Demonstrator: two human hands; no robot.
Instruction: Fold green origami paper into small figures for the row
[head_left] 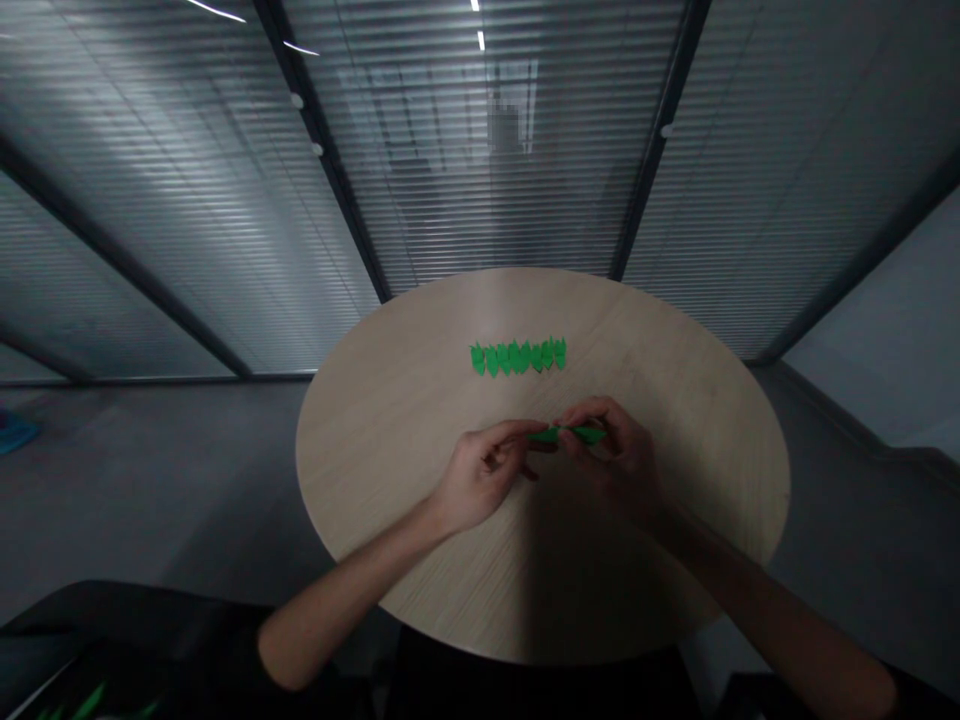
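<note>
Both of my hands meet above the middle of a round wooden table [375, 450]. My left hand [480, 475] pinches the left end of a small folded green paper piece [566, 434]. My right hand [615, 450] has its fingers closed on the right end of the same piece. The piece lies flat between the fingertips, a little above the tabletop. Farther back on the table, a row of several folded green paper pieces [517, 356] lies side by side, apart from both hands.
Glass walls with horizontal blinds [480, 150] stand behind the table. Grey floor surrounds it. A dark surface with green scraps [82, 700] sits at the bottom left corner. A blue object [11, 432] shows at the far left edge.
</note>
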